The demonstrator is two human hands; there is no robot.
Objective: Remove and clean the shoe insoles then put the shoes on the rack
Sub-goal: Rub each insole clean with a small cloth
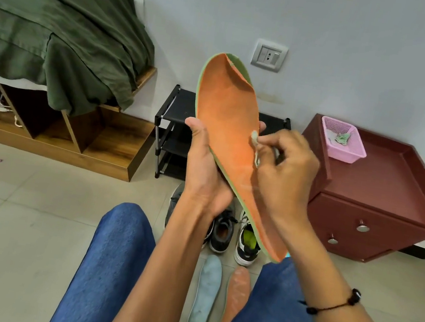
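An orange insole [227, 124] with a green edge and a torn tip is held up at the centre. My left hand [204, 170] grips it from below, thumb on the left edge. My right hand [284, 171] pinches a small pale cloth [254, 145] against the insole's right side. On the floor below stand a dark shoe [221, 232] and a black-and-white shoe [247, 244] with a green lining. A light blue insole [204, 294] and another orange insole [235, 296] lie between my knees. A black shoe rack [172, 127] stands behind my hands.
A maroon cabinet [383, 192] on the right carries a pink basket [342, 140] with a cloth in it. A bed with a green blanket [53, 35] and wooden base is at the left. A wall socket [269, 56] is above. Tiled floor lies to the left.
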